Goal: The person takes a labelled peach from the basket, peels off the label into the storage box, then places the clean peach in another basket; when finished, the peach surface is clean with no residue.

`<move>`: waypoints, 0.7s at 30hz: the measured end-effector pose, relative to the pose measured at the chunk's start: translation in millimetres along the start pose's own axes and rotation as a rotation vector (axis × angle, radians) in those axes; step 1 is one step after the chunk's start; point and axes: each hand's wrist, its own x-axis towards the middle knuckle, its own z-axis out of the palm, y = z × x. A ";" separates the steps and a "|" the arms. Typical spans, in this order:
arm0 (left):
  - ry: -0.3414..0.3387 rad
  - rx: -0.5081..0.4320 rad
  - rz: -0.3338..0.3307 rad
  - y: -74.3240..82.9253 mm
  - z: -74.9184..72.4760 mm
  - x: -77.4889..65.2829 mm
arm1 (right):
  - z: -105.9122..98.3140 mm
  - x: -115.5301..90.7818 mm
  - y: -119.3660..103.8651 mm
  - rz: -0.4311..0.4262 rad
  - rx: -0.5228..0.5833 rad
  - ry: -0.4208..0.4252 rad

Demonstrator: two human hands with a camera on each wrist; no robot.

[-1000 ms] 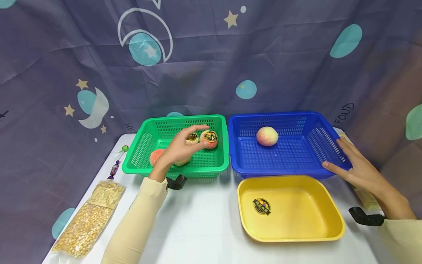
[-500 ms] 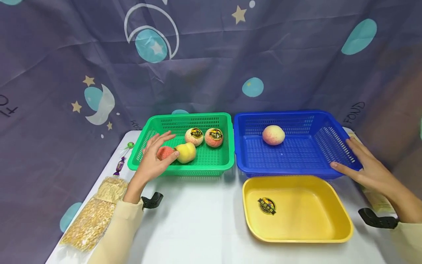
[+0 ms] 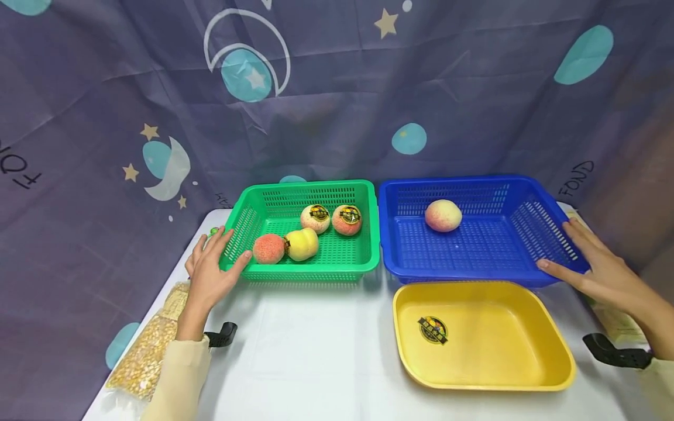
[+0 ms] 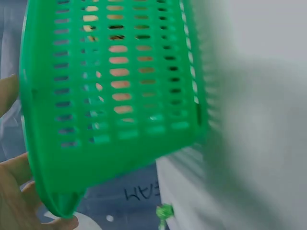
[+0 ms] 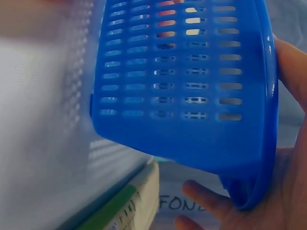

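Near the far left corner of the white surface (image 3: 316, 345), a green basket (image 3: 310, 269) is placed. At its left side the left hand (image 3: 213, 273) is held, the fingers spread apart and the thumb near the front rim; whether the rim is truly touched cannot be told with certainty. Toward the far right corner, a blue basket (image 3: 463, 252) is placed just beside; its near right corner is touched by the right hand (image 3: 602, 273), whose fingers are spread and fairly straight. Four peaches (image 3: 302, 244) are contained in the green basket, and a fifth peach (image 3: 443, 216) in the blue one. Before the blue basket a yellow tray (image 3: 489, 342) is set. Along the left edge a bag of kernels (image 3: 144, 355) is laid.
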 end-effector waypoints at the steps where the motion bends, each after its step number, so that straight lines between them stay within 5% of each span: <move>1: -0.005 0.004 -0.010 -2.1 -0.2 -1.0 | -0.5 -0.2 0.2 0.002 -0.002 0.000; 21: -0.042 0.029 -0.084 -11.3 -1.2 -7.3 | -10.2 8.5 -17.6 0.018 -0.060 0.041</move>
